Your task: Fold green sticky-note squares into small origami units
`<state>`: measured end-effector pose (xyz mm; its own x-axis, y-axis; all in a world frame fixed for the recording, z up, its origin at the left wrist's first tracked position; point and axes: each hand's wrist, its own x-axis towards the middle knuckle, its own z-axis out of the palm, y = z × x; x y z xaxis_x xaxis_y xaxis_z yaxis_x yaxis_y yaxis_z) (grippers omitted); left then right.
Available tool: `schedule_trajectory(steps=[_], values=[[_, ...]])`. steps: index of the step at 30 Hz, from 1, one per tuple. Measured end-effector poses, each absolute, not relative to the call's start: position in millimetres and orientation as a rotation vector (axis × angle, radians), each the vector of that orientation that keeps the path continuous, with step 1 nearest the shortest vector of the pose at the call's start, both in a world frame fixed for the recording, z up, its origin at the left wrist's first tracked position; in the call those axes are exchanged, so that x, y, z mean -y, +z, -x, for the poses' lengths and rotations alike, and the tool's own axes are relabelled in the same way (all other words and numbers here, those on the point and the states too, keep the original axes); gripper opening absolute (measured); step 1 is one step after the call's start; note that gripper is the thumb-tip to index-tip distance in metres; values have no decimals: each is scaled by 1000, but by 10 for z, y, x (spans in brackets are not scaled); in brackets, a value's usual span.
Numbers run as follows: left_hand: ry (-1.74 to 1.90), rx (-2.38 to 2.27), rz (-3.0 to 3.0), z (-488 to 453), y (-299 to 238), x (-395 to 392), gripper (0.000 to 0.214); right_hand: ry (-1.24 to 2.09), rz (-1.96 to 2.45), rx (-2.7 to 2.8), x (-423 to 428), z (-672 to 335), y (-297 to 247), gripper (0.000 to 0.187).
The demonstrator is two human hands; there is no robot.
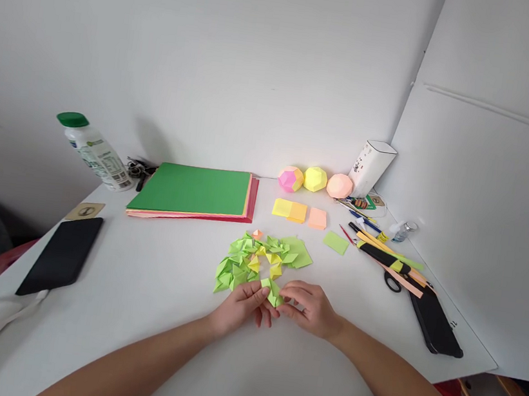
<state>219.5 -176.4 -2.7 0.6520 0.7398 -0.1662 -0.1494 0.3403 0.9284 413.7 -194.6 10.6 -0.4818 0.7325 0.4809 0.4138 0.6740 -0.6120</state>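
Note:
Between my two hands is a folded piece of green paper (272,291). My left hand (244,306) pinches it from the left, thumb on top and fingers underneath. On its right side, the bent fingers of my right hand (309,308) grip the edge. Just beyond my hands lies a heap of folded green paper pieces (234,267), curving in an arc. Small folded yellow pieces (276,264) sit inside that arc, with a small orange piece (257,234) at its back. Flat green sheets (300,253) lie at the heap's right end.
A stack of coloured paper (192,190) lies behind, left of sticky-note pads (289,210) and several paper balls (315,179). At left are a bottle (99,153) and a phone (62,256). At right lie a cutter (383,257), scissors (392,281) and a black case (436,321).

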Motion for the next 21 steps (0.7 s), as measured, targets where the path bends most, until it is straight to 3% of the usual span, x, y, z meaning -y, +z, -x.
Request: schedule_trajectory(steps=[14, 21], values=[[647, -658, -1054, -2190, -37, 1768, 34, 649, 936, 2062, 1978, -4133, 88, 16], [638, -703, -1134, -2221, 27, 1805, 36, 984, 987, 1862, 2008, -4078, 98, 14]])
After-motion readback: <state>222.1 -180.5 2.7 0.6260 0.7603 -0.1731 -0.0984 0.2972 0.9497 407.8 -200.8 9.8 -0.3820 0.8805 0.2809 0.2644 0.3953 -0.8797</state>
